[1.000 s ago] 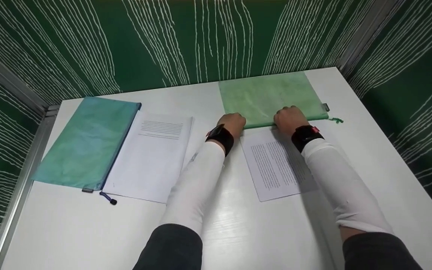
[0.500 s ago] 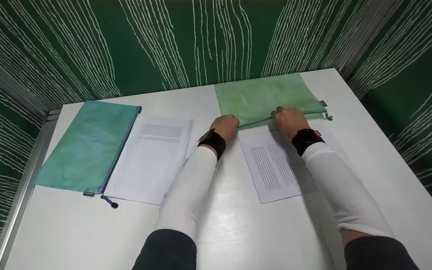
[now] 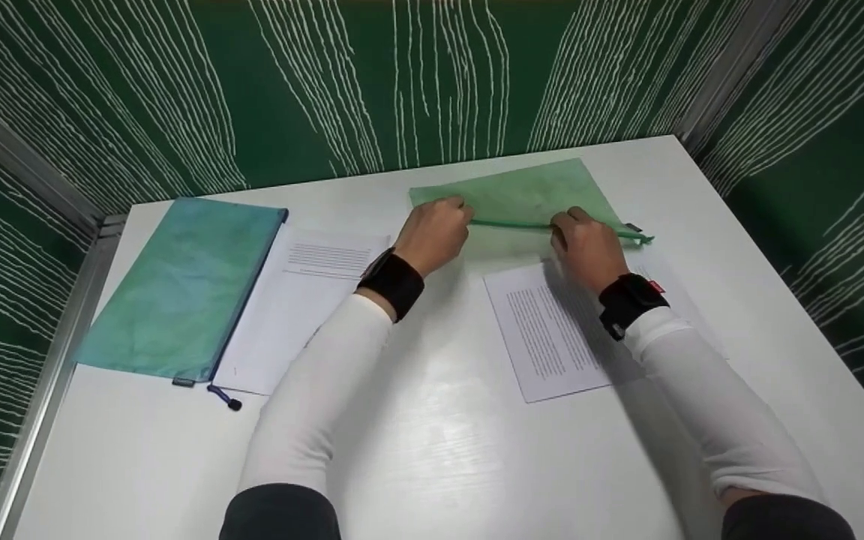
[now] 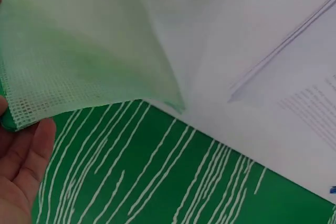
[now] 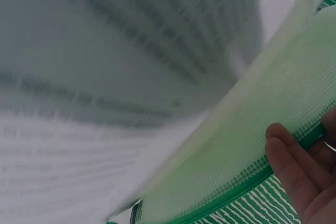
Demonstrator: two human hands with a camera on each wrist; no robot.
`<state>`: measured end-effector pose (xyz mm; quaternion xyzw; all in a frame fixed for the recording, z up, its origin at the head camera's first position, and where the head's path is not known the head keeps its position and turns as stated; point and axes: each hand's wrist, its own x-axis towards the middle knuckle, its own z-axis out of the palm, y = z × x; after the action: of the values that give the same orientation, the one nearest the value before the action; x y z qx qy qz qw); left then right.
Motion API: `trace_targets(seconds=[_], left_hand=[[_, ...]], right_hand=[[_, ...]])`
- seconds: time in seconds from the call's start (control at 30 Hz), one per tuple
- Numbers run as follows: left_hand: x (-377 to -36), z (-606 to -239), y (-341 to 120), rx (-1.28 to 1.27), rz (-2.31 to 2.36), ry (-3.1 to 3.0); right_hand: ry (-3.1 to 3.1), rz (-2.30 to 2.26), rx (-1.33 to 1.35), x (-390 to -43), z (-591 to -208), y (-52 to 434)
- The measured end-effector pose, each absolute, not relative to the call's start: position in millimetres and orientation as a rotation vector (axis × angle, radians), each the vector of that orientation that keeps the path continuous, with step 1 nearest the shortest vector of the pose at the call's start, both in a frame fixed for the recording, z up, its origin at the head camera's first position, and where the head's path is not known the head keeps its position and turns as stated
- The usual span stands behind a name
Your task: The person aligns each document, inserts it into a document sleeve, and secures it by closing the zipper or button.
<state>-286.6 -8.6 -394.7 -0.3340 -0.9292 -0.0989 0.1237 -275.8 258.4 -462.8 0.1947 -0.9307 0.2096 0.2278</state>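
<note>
My left hand (image 3: 436,236) pinches the near left corner of a light green mesh zipper pouch (image 3: 529,191), lifting that edge off the white table. In the left wrist view, fingers and thumb (image 4: 38,156) grip the corner of the mesh. My right hand (image 3: 591,251) holds the same zippered edge farther right; the right wrist view has its fingers on the dark green zipper strip (image 5: 252,174). Below the pouch, a printed sheet stack (image 3: 552,330) lies on the table, partly shaded by my right hand and arm.
A teal zipper pouch (image 3: 184,289) with a dark blue zipper edge lies flat at the left. White printed papers (image 3: 267,322) lie against its right side, partly under my left forearm. Green walls with white lines border the white table (image 3: 432,450) at the back and sides.
The green pouch's near edge has been lifted and drawn toward the back, its left corner raised most. My left hand has moved up and left; the right hand stays near its place.
</note>
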Motion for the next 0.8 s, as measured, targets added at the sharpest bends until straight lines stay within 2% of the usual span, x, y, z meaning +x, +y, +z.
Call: trace_targets(seconds=[0.3,0.53,0.8], left_hand=[[-234,-358,-34,-0.987,-0.606,-2.4],[-165,-349,-59,-1.003,-0.72,-2.24],[-81,-359,-79,-1.032,-0.761,-2.268]], right_hand=[[-2.383,0.859,0.53,-241,-445,233],[-2.26,1.004,0.61,-203,-440,211],[-2.271,1.044,0.786,-171,-440,197]])
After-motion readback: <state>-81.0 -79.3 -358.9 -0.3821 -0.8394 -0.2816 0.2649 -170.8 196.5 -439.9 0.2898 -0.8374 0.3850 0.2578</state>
